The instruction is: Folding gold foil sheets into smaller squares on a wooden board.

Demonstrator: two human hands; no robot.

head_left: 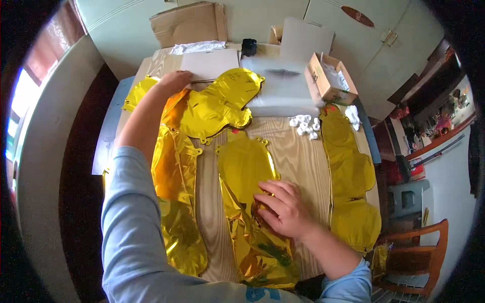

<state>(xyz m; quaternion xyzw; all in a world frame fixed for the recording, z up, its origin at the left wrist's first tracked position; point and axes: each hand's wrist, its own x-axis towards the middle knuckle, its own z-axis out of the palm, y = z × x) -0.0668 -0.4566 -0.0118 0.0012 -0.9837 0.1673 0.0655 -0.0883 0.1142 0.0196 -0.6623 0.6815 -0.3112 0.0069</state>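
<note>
Several flat gold foil balloons lie on a wooden table. My right hand (285, 208) rests on the long middle balloon (245, 164), its fingers apart and laid on the shiny foil. My left arm reaches to the far left, where my left hand (174, 82) is over a wide, lobed gold balloon (214, 108). The back of that hand hides most of its fingers, so their grip does not show. Beneath my left forearm, another long balloon (177, 202) runs down toward me, creased and reflecting orange. A lobed balloon (348, 182) lies along the right side.
Behind the balloons are a grey-white board (212, 63) and a clear plastic sheet (280, 91). A small wooden box (333, 83) stands at the far right near crumpled white bits (304, 125). Cardboard (189, 25) leans against the cabinets. A wooden chair (417, 257) stands right of the table.
</note>
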